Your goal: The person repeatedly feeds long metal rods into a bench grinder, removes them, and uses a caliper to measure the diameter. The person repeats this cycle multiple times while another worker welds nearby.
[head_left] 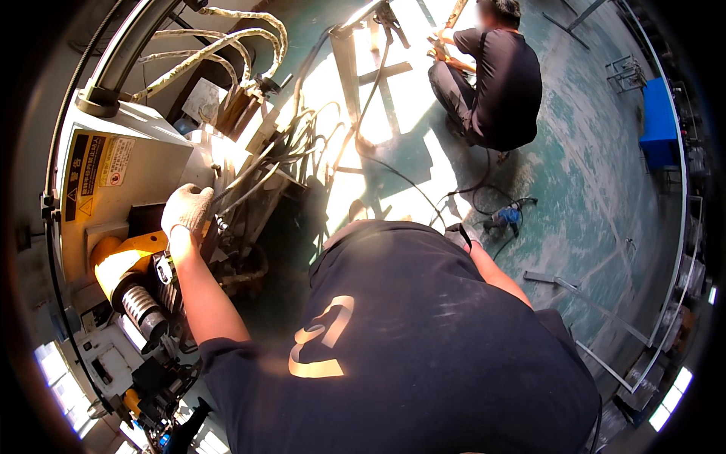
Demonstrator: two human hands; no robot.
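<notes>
My left hand (189, 209), in a pale knitted glove, is closed at the side of a grey machine housing (162, 163) that carries a warning label. Its fingers are curled in, and what they hold, if anything, is hidden. A yellow rounded machine part (125, 261) sits just below that hand, above a ribbed metal cylinder (141, 304). Hoses and cables (283, 144) bunch to the right of the hand. My right hand (459, 237), also gloved, is mostly hidden behind my dark shirt at my right side, with a black strap beside it; its fingers do not show.
A person (503, 83) crouches ahead on the right, hands on a long brownish bar (456, 13). A blue corded tool (507, 217) lies on the green floor. Cables cross the sunlit floor. Metal frame pieces (556, 280) lie at right, beyond them a blue box (659, 125).
</notes>
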